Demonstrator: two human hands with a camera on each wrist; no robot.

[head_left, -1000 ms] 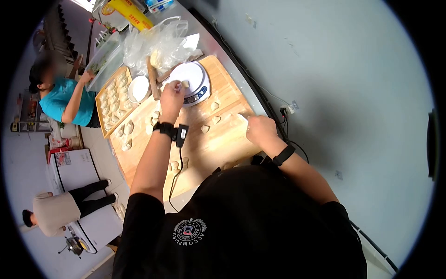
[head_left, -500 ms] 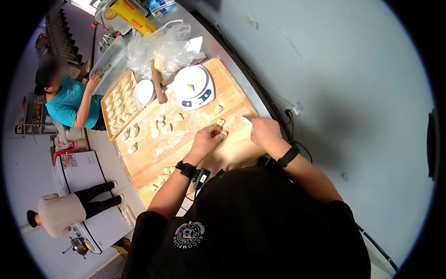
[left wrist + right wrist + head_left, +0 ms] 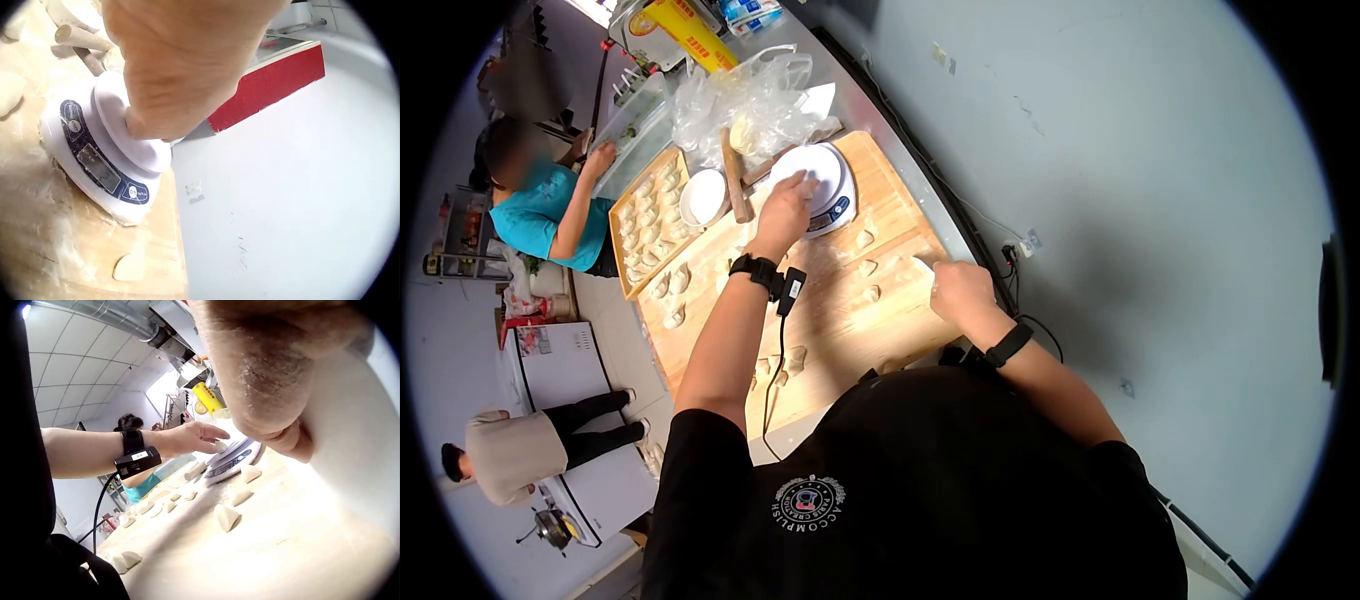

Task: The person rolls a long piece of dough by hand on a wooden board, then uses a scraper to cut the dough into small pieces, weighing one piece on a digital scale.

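Note:
My left hand [image 3: 784, 214] is over the round plate of a white kitchen scale [image 3: 837, 190], its fingertips at a small dough piece [image 3: 220, 447] that the right wrist view shows between thumb and fingers. In the left wrist view the hand hides most of the plate [image 3: 150, 156]. My right hand [image 3: 962, 292] grips a flat white scraper [image 3: 923, 265] at the board's right edge; its broad face [image 3: 356, 419] fills one side of the right wrist view. Between the hands, several cut dough pieces [image 3: 868, 268] lie in a row on the floured wooden board [image 3: 840, 330].
A wooden tray [image 3: 632, 291] of shaped dough pieces, a white bowl [image 3: 703, 197] and a rolling pin [image 3: 735, 180] stand beyond the left hand. Plastic bags [image 3: 745, 100] lie behind the scale. A person in a blue shirt [image 3: 550, 215] works across the table; another person [image 3: 515, 455] stands farther off.
My left hand went from the scale down to a dough piece near the scraper, leaving it in the row, then returned to the scale. The right hand stays nearly still with the scraper.

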